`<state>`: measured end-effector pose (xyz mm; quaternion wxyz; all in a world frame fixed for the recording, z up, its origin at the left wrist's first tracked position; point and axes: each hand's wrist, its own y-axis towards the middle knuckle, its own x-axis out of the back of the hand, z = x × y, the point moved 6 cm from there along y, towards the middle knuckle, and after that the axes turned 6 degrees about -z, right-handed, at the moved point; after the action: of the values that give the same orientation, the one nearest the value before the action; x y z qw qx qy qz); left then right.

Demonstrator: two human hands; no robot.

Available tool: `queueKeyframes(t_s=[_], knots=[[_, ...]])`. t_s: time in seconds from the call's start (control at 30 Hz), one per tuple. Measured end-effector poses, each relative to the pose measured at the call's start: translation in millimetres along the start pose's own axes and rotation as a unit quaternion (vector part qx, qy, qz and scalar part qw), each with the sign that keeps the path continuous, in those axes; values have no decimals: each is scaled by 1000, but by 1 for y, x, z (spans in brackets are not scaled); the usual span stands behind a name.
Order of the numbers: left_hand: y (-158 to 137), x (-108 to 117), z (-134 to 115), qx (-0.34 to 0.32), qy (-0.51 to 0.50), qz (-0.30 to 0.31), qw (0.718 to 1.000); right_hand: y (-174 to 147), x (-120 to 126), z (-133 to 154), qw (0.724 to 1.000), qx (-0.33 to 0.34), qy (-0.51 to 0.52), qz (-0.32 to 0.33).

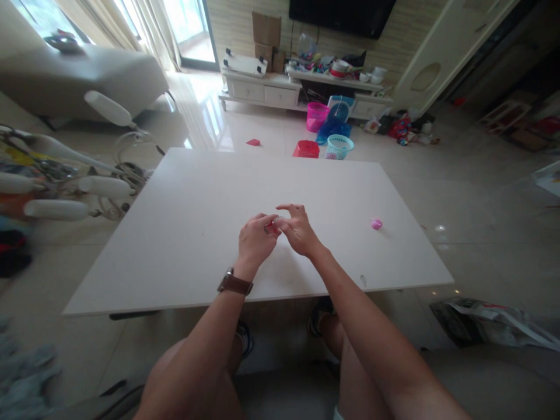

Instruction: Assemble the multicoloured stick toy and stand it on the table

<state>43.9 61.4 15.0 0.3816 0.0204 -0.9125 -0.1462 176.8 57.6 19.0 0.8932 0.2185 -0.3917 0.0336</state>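
Observation:
Above the middle of the white table (188, 221), my two hands meet around a small red and clear object (272, 228). Its kind is too small to make out. My left hand (255, 238), with a brown-strapped watch (234, 283) at the wrist, is closed on the red part. The thumb of my right hand (300, 231) presses at the clear end, while its index finger sticks out to the left. Fingers partly hide the object. To the right on the tabletop lies a small pink-purple item (376, 223).
A small clear piece (363, 280) lies near the table's front edge. Past the far edge stand a red stool or tub (306, 149), a light-blue basket (340, 143) and a pink basket (317, 116). A lamp with white shades (107, 186) is beside the table's left edge.

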Motion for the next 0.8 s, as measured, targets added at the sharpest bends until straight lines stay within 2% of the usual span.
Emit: queueKeyframes(t_s=[0.13,0.23,0.3,0.37,0.43,0.47,0.53,0.63,0.7,0.8], knots=[[1,0,3,17,2,-2,1000,1,7,7,998,17,28,-55],[1,1,7,29,7,-4,1000,3,19,4,990,8,59,-130],[2,1,11,45,2,-9,999,4,26,-13,978,-51,72,-188],[3,0,18,72,-14,-10,997,1,26,-45,962,-160,72,-209],[4,-1,25,107,-35,-4,994,-5,17,-81,948,-274,41,-158],[4,-2,28,122,-43,-1,992,-9,10,-95,945,-305,8,-114],[5,-2,32,139,-54,2,989,-16,-1,-116,945,-315,-71,-45],[6,0,34,140,-72,-5,988,-28,-16,-133,935,-311,-166,31],[6,1,35,137,-88,-11,987,-33,-23,-138,924,-323,-197,52],[7,2,36,140,-107,-15,984,-34,-31,-140,920,-332,-207,41]])
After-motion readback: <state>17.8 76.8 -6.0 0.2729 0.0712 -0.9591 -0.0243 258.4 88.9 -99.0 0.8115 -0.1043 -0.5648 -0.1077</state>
